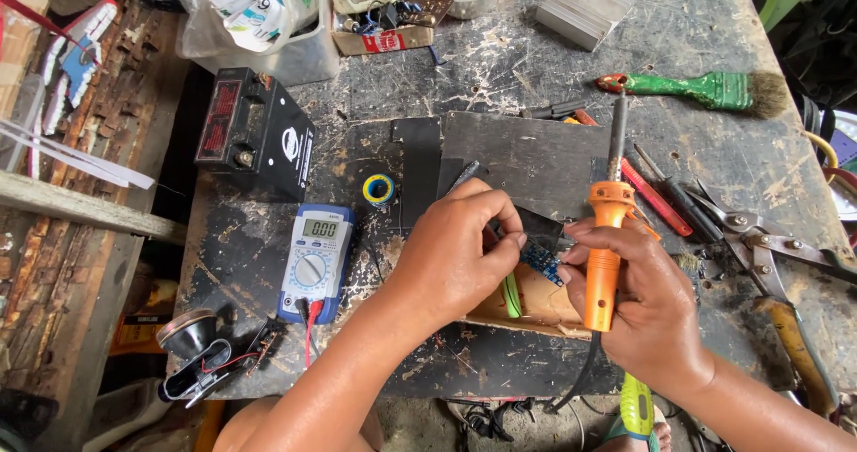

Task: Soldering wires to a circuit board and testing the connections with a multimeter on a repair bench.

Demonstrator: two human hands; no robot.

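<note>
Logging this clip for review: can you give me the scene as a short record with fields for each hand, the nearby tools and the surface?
Left hand: left hand pinches a small blue circuit board with its fingers.
Right hand: right hand grips an orange soldering iron, tip pointing away from the person.
Nearby: multimeter, black battery, green brush, tin snips.
Surface: scarred workbench.
</note>
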